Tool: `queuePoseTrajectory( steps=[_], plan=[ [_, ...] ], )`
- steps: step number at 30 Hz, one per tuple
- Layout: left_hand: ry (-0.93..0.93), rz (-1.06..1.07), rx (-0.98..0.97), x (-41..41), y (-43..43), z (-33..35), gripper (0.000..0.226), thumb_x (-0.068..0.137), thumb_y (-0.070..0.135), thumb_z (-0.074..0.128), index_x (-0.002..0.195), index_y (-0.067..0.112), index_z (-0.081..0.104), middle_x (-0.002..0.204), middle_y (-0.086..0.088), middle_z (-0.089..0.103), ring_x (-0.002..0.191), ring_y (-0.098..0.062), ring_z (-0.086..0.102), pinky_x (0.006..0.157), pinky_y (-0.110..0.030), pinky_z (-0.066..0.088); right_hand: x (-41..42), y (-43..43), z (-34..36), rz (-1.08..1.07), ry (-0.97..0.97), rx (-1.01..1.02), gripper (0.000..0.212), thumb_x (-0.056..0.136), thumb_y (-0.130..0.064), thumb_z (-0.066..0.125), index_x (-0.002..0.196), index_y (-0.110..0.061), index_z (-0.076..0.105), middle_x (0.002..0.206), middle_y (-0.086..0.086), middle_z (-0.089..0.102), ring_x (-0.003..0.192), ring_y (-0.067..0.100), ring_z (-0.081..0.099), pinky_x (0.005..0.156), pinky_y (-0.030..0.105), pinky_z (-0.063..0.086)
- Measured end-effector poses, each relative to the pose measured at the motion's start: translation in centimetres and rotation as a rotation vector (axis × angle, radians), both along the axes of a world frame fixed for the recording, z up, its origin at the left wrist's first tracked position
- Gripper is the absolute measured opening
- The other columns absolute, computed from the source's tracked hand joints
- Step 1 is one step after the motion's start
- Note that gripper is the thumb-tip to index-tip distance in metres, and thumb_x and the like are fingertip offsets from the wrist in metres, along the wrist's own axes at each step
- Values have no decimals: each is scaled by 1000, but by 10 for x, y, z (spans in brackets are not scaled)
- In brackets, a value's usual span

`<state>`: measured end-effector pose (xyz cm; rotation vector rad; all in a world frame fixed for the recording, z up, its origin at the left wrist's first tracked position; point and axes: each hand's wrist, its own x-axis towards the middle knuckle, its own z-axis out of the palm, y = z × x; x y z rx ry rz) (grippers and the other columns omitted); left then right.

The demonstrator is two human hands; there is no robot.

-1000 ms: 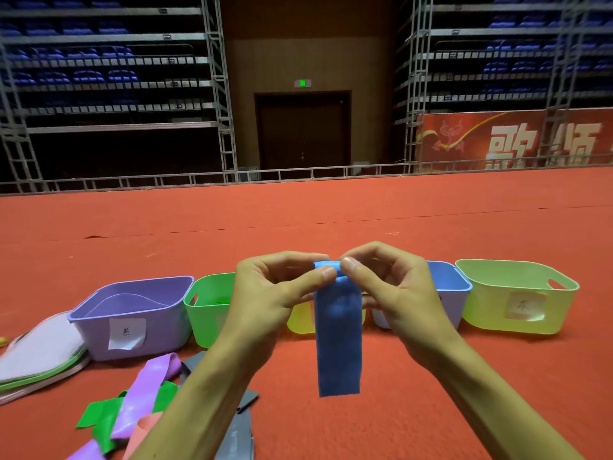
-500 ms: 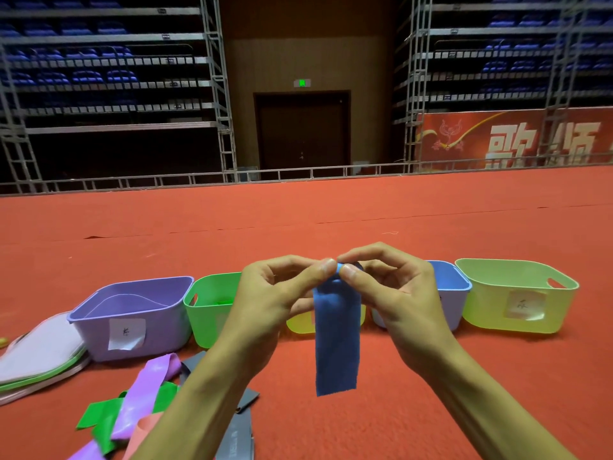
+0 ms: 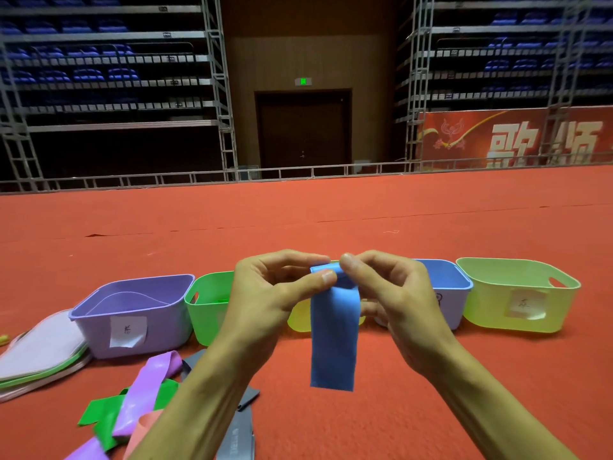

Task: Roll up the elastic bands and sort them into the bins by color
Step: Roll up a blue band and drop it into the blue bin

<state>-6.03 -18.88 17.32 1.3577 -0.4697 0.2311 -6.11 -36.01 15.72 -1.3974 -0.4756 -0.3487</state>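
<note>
Blue band [image 3: 333, 340]: hung in the air between both hands, in front of the row of bins, with its upper end turned over into a small roll and its tail dangling free above the red floor [image 3: 331, 220].
Long axis: ran vertically, with the top at the fingertips and the loose end lowest; the roll's own axis lay left to right, across the strip.
Left hand [image 3: 265, 293]: pinched the roll's left end, with its fingers [image 3: 298, 258] curled narrow behind and the thumb pressed on the front.
Right hand [image 3: 394, 293]: pinched the roll's right end in the same narrow grip, index tip on top.
Nearer hand: neither, since both touched the band at its top edge.
Unrolled length: all of it lay below the fingers, so further winding would probably have to travel downward along the tail.
Blue bin [image 3: 454, 287]: stood just behind the right hand and partly hidden by it, making that hand the likelier one for the drop.
Other bins: purple bin [image 3: 132, 313], green bin [image 3: 205, 307], yellow bin [image 3: 298, 322] and pale lime bin [image 3: 517, 293] stood in the same row.
Loose bands [image 3: 146, 386]: lay unrolled on the floor at lower left.
</note>
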Motion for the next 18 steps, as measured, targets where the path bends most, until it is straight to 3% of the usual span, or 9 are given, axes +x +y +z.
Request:
queuePoseTrajectory(
  steps=[3, 6, 8, 10, 12, 14, 18],
  plan=[
    [29, -47, -15, -2, -2, 0, 27, 65, 2, 88, 89, 7, 79, 94, -19, 78, 89, -28, 76, 79, -29, 60, -1, 1, -1, -54, -61, -2, 21, 84, -28, 79, 83, -8, 78, 81, 15, 76, 74, 19, 68, 59, 29, 51],
    [113, -81, -34, -3, -3, -1, 33, 63, 7, 86, 94, 6, 75, 96, -14, 78, 89, -22, 74, 76, -26, 59, -2, 0, -1, -42, -109, 48, 17, 81, -19, 76, 86, -2, 79, 82, 12, 78, 74, 17, 71, 66, 26, 56],
    [172, -123, -52, -2, -3, -2, 38, 67, 5, 88, 102, 2, 73, 102, -18, 77, 94, -25, 74, 78, -28, 60, -1, -4, -2, -35, -121, 50, 20, 81, -14, 76, 94, 1, 78, 89, 15, 79, 80, 23, 75, 72, 30, 60],
    [229, -168, -78, 0, -3, -2, 41, 73, 15, 82, 107, -3, 71, 108, -23, 75, 97, -30, 73, 78, -29, 59, 1, -8, -3, -54, -121, 33, 24, 80, -13, 77, 98, 2, 77, 92, 17, 79, 86, 30, 76, 77, 37, 62],
    [250, -166, -78, 2, -5, -2, 33, 75, 19, 87, 100, 1, 75, 103, -21, 75, 94, -30, 72, 77, -29, 59, 3, -10, -5, -69, -122, 31, 25, 79, -14, 77, 99, 1, 78, 92, 19, 79, 87, 32, 76, 77, 39, 63],
    [230, -131, -72, 3, -8, -4, 33, 73, 22, 83, 98, 1, 76, 101, -21, 75, 91, -29, 73, 76, -28, 60, 3, -11, -6, -59, -130, 26, 23, 79, -10, 77, 99, 1, 78, 87, 16, 79, 80, 24, 75, 73, 31, 61],
    [214, -98, -91, 6, -9, -9, 40, 70, 13, 79, 103, -10, 72, 103, -25, 74, 90, -24, 72, 76, -26, 59, 2, -13, -10, -24, -118, 6, 24, 82, 12, 71, 105, 5, 74, 54, -10, 65, 51, -1, 59, 56, 8, 45]
  ],
)
